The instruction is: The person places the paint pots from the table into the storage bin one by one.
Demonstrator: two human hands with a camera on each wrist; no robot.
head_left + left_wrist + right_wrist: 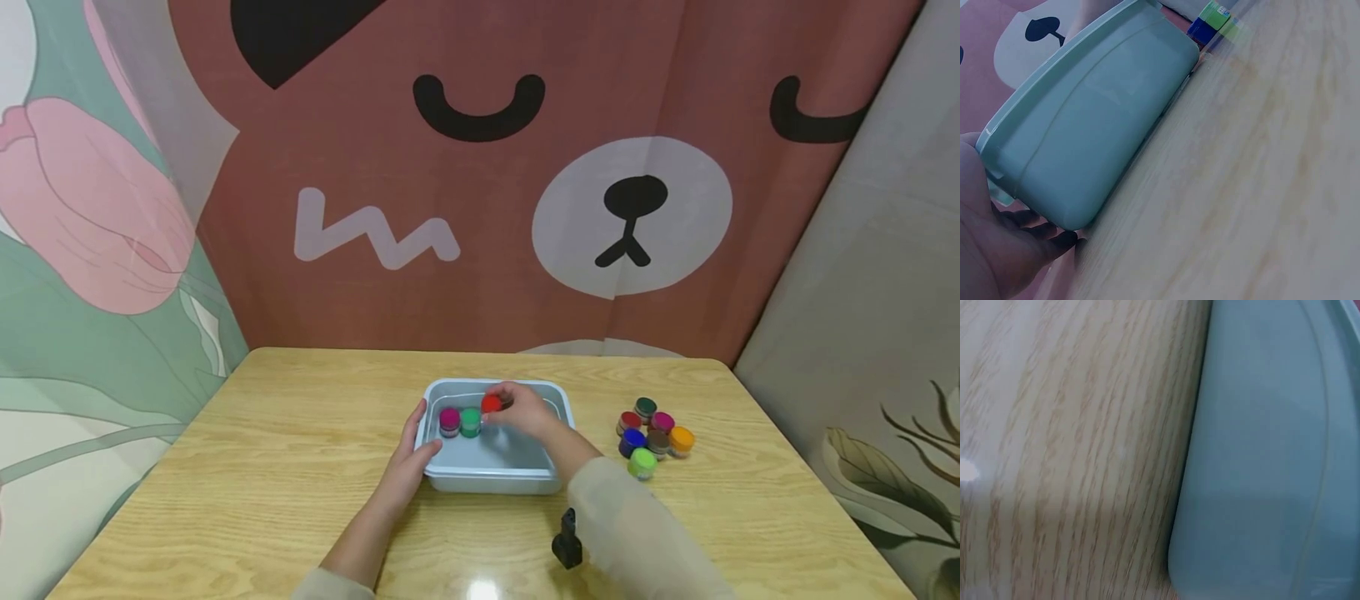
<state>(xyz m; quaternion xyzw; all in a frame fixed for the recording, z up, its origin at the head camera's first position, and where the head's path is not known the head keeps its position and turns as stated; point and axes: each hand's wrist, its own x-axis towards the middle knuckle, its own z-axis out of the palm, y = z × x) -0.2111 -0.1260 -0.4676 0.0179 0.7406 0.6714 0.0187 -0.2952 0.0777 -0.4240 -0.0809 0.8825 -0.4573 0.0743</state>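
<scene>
A pale blue plastic tub (495, 483) stands on the table. My left hand (408, 458) holds its left side, thumb at the rim; the left wrist view shows the fingers (1029, 228) around the tub's outer corner. Inside, a small jar with a magenta lid (449, 422) and one with a green lid (470, 422) stand side by side at the left. Over the tub, to the right of the green one, my right hand (528, 412) pinches a red-lidded jar (491, 403), partly covered by the fingers. The right wrist view shows only the tub's outer wall (1260, 450) and table.
Right of the tub, several small jars stand clustered, among them a blue one (632, 442), a light green one (642, 463) and an orange one (681, 440). A black device (567, 542) shows beside the right sleeve (637, 525). A printed curtain (480, 308) hangs behind the wooden table (322, 417).
</scene>
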